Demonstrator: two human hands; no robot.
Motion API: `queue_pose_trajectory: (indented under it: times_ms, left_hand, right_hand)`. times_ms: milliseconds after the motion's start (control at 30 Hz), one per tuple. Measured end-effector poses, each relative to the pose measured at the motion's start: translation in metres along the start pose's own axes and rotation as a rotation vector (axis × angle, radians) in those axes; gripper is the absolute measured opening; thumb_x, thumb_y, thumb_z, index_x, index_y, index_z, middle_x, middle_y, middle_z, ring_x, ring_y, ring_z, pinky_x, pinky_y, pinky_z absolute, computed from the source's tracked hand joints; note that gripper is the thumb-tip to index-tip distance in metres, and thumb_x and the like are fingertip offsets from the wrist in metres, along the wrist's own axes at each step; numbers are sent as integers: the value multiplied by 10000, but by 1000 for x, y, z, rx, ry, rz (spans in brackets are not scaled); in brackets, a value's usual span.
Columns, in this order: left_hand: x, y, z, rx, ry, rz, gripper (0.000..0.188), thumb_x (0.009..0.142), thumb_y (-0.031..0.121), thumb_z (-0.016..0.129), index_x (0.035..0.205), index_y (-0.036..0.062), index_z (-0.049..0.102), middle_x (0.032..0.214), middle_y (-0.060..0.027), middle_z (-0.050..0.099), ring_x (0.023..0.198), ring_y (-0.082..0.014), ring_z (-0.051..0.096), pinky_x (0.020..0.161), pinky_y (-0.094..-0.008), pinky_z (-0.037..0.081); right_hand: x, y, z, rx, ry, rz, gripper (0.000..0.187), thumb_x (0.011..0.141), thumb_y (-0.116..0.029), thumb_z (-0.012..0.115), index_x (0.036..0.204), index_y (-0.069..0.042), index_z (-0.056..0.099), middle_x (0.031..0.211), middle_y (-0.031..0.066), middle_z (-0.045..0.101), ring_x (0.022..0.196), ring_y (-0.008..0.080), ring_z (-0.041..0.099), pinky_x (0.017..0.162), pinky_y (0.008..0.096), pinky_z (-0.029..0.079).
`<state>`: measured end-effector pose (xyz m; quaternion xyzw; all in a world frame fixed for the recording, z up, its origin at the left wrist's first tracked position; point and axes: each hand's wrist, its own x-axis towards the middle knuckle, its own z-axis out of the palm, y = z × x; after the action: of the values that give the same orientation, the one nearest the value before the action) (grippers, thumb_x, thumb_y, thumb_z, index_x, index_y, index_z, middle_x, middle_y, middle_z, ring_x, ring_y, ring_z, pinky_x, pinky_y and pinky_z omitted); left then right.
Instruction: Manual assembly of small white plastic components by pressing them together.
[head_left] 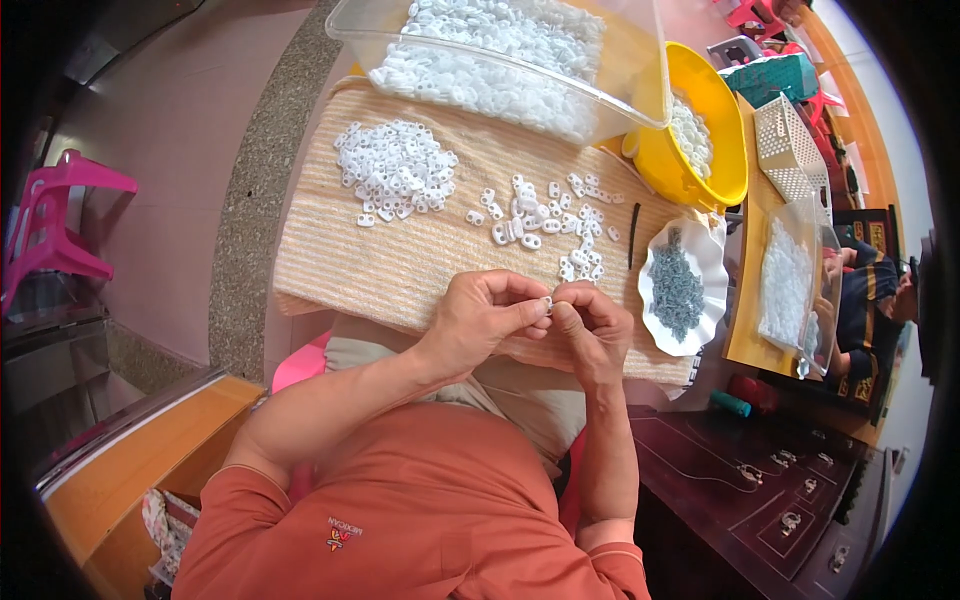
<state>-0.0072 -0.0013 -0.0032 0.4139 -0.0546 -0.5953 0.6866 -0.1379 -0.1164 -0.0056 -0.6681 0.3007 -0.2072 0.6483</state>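
Note:
Low over the near edge of the cloth-covered table, my left hand (488, 315) pinches a small white plastic piece (549, 299) between thumb and fingertips. My right hand (600, 328) meets it there, thumb and forefinger pressed together against the piece; whatever else they hold is hidden. Beyond my hands lie scattered white two-holed plastic pieces (530, 212). A larger heap of flat white pieces (395, 168) is further left. To the right, a white scalloped dish (713, 290) holds small grey parts (677, 292), with a thin black stick (634, 236) beside it.
A clear plastic tub (640, 92) full of white pieces stands at the table's far side. Next to it is a yellow bucket (738, 150) with more white pieces. A person (865, 310) sits at the right beside a clear box (790, 285). A pink stool (70, 220) stands far left.

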Motion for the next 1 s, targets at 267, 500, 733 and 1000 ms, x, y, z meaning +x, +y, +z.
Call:
queue_pose_trajectory:
  times_ms: [267, 500, 733, 1000]
  left_hand:
    - [2, -2, -1, -4, -10, 33, 183, 860, 51, 646, 1024, -23, 616, 901, -83, 665, 774, -120, 659, 702, -240, 571]
    - [1, -1, 0, -14, 6, 4, 192, 864, 59, 644, 1032, -28, 611, 904, -83, 664, 780, -125, 658, 701, -243, 565]
    - [-1, 0, 0, 5, 20, 20, 207, 860, 65, 650, 1035, -37, 608, 903, -87, 662, 780, -123, 655, 707, -246, 564]
    - [-2, -4, 1, 65, 46, 65, 193, 855, 54, 653, 1013, -47, 608, 890, -88, 658, 773, -121, 652, 703, -245, 564]
  right_hand:
    - [2, -2, 2, -104, 39, -8, 82, 808, -34, 582, 857, -14, 644, 811, 22, 660, 757, 79, 600, 691, 229, 488]
    - [1, 3, -2, -291, 47, -77, 101, 779, -105, 598, 858, -73, 653, 825, 38, 666, 748, 142, 631, 686, 261, 504]
    - [0, 3, 8, -553, 41, -272, 146, 714, -195, 680, 782, -101, 592, 824, 35, 600, 738, 230, 610, 653, 317, 507]
    - [1, -4, 7, -620, -31, -303, 115, 801, -150, 640, 843, -48, 610, 825, 35, 613, 750, 148, 576, 654, 259, 468]
